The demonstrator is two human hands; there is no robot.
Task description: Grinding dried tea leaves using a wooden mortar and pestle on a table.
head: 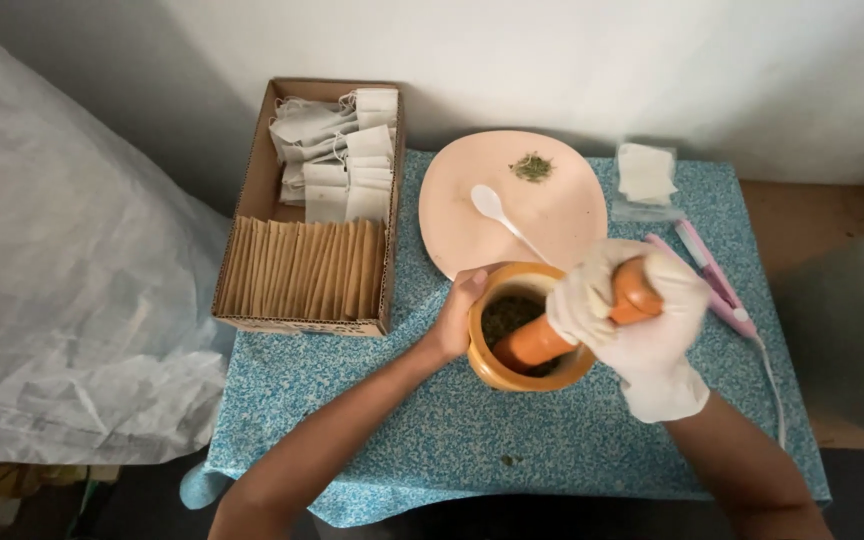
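Plate, spoon behind mortar

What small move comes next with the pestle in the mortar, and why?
Probably another press-and-twist: the gloved right hand grips the orange pestle down in the mortar, steadied by the left hand, and the green herbs look coarse.

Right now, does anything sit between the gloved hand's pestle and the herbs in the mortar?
Nothing visible does. The right hand grips the pestle, whose end is already down in the mortar among the herbs. The left hand holds the rim.
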